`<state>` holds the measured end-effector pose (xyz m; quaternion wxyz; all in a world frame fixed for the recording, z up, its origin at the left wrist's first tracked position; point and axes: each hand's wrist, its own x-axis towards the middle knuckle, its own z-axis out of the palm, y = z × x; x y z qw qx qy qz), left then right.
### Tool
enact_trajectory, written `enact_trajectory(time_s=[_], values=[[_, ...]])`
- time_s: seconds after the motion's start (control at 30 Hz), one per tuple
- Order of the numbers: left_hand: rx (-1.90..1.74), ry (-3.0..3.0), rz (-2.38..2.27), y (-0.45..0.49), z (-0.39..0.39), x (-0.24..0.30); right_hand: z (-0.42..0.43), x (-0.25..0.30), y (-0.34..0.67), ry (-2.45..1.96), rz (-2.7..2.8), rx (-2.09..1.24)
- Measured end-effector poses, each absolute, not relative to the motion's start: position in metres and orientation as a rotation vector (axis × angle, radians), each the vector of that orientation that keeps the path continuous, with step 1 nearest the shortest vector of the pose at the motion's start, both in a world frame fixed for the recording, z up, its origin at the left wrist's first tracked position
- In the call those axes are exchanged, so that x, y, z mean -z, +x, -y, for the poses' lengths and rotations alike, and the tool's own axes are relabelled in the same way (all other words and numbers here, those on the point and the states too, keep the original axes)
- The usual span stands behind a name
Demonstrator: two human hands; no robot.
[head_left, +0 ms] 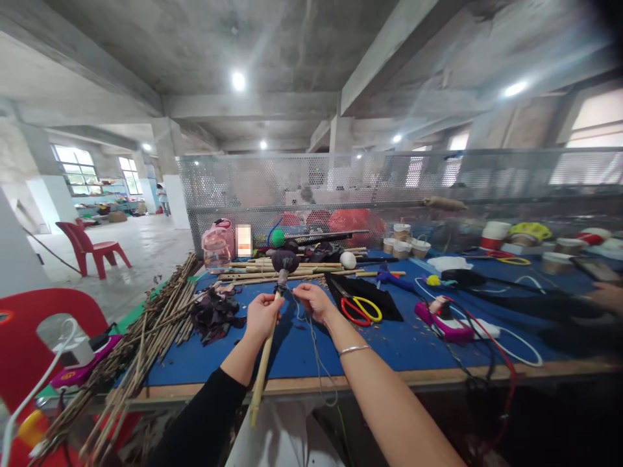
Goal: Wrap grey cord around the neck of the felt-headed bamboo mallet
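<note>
while the left hand (263, 316) is closed round a stick (264, 363), the right hand (314, 302) pinches a thin thread (317, 357) just beside it. stick tilted: lower end hangs past the near edge of the table (413, 347), upper end, capped with a dark wad (285, 261), over the blue top. thread trails down over the table edge. scissors (360, 310) lie on black cloth right of the hands. dark scraps (214, 314) and a heap of twigs (160, 321) to the left.

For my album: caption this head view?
Left hand grips a dark-tipped bamboo stick; right hand pinches thread above a blue table.
</note>
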<state>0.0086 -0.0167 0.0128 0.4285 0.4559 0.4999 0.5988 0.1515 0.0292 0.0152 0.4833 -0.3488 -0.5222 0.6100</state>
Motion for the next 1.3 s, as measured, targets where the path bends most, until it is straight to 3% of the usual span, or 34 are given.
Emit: enact_trajectory(time_s=[0.3,0.6,0.9,1.3], values=[[-1.449,1.030,-0.911,0.007,0.018,-0.015,-0.029,-0.013,0.147,-0.762,1.274,-1.657],[-0.972,0.821,-0.784,0.011,0.027,-0.017,-0.029,-0.013,0.159,-0.669,1.330,-1.806],[-1.346,1.243,-1.154,0.014,0.020,0.000,-0.031,-0.006,0.147,-0.826,1.426,-1.630],[-1.452,0.992,-0.979,0.009,0.016,-0.014,-0.030,-0.012,0.144,-0.841,1.292,-1.612]])
